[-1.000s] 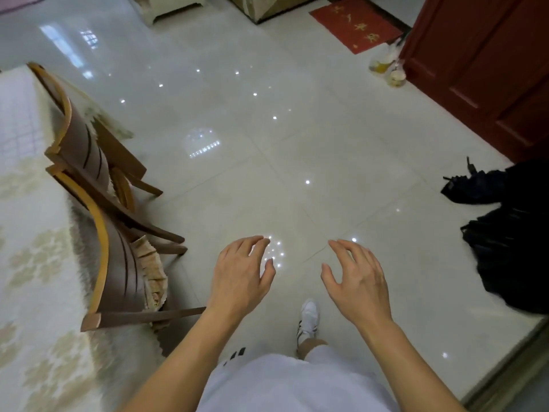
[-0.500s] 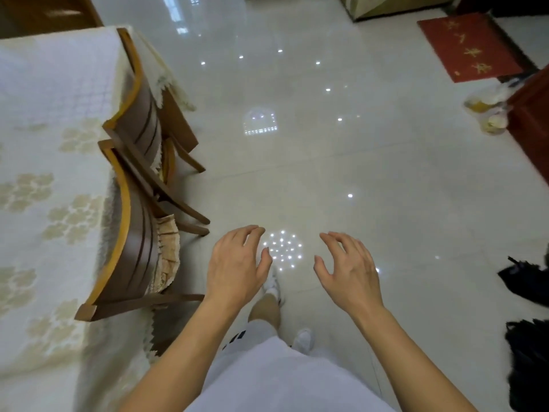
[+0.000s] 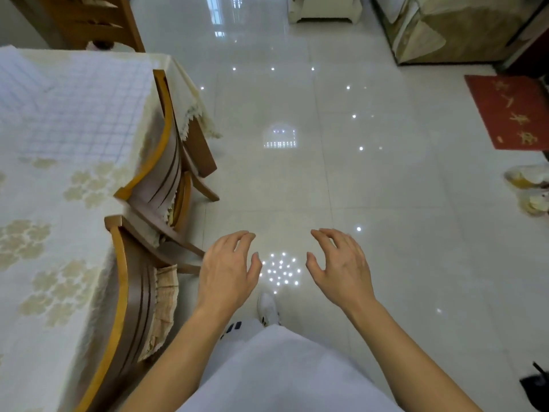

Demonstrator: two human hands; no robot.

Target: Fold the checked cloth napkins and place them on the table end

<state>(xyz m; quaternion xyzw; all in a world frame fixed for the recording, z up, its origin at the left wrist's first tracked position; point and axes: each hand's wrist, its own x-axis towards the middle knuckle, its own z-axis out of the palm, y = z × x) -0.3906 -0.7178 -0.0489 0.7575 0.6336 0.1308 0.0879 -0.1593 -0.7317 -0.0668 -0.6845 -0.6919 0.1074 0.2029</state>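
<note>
A white cloth with a pale blue check (image 3: 74, 111) lies spread flat over the far end of the table (image 3: 35, 248), which wears a cream floral tablecloth. My left hand (image 3: 228, 272) and my right hand (image 3: 341, 269) hover side by side in front of me over the tiled floor, to the right of the table. Both have loosely curled fingers and hold nothing. Neither hand touches the cloth or the table.
Two wooden chairs (image 3: 133, 292) (image 3: 175, 162) are pushed in along the table's right side. A red doormat (image 3: 511, 111) lies at far right, with bags (image 3: 531, 188) below it. A cabinet (image 3: 454, 28) stands at the back. My white shoe (image 3: 267, 307) shows on the glossy tiles.
The view has swung left, bringing more of the table and the checked cloth into sight; the dark bags at right slid out. Both hands kept their empty, hovering pose.
</note>
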